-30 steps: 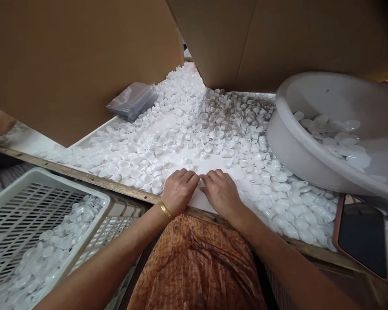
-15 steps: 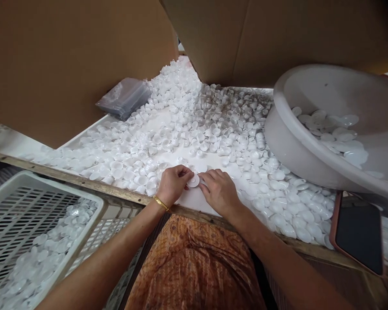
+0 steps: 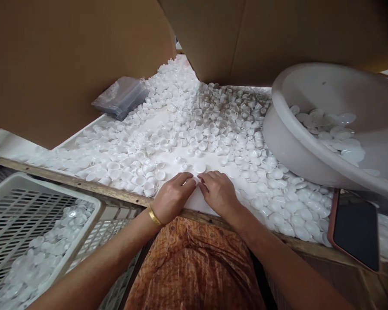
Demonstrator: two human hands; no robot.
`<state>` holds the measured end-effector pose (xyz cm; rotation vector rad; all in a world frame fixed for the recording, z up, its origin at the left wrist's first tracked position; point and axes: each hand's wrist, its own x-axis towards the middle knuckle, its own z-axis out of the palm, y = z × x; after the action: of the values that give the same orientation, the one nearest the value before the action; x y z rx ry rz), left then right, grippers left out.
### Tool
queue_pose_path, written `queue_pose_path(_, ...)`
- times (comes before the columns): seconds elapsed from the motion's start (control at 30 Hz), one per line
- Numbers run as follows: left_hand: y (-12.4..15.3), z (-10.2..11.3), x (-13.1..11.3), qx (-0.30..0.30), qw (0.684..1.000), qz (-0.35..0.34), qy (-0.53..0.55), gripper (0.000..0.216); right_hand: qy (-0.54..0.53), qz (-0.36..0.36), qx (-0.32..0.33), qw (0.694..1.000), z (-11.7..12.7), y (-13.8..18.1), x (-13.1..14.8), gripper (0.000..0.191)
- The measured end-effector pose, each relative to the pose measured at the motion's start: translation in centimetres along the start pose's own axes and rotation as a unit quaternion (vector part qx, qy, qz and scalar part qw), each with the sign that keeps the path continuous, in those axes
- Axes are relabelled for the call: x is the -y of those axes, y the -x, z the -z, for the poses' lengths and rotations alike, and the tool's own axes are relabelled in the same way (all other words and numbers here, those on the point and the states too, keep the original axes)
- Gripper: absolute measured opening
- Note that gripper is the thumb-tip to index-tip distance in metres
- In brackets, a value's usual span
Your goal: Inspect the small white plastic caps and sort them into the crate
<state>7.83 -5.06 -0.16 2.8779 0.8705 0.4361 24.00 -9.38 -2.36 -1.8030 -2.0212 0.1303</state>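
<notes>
My left hand, with a gold-coloured bracelet at the wrist, is closed in a pinch low over the white table top. Facing it, my right hand has its fingers curled and its thumb close to the index finger. A small white plastic piece shows between the fingertips of both hands; most of it is hidden. Just beyond the fingers lies a round white disc. Small white cup-shaped pieces are heaped to the left, and flat white discs spread to the right.
A large pale basin holding discs stands at right. The phone leans at the table's edge. At lower left is a slatted crate with white pieces. Cardboard rises behind, beside a plastic-wrapped pack.
The white disc that showed at my left fingertips is no longer visible there. My left fingers have turned inward and meet my right fingertips more closely. The view has shifted slightly.
</notes>
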Motion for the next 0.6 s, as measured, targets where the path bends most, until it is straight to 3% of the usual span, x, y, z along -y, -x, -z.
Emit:
queue_pose_path(0.1, 0.57, -0.18, 0.04, 0.008, 1.000, 0.003, 0.020, 0.010, -0.004, 0.001, 0.008, 1.000, -0.07, 0.01, 0.05, 0.020)
queue_pose_path(0.3, -0.14, -0.40, 0.31, -0.041, 0.997, 0.035, 0.061, 0.011, -0.001, 0.014, 0.015, 1.000, -0.02, -0.07, 0.37, 0.024)
queue_pose_path(0.47, -0.21, -0.45, 0.27, -0.019, 0.999, 0.003, 0.042, 0.015, 0.006, 0.020, 0.022, 1.000, 0.11, -0.05, 0.34, 0.028)
queue_pose_path(0.6, 0.22, -0.22, 0.26, -0.003, 0.999, -0.038, 0.026, 0.019, 0.048, 0.067, 0.010, 0.997, 0.23, 0.30, 0.26, 0.032)
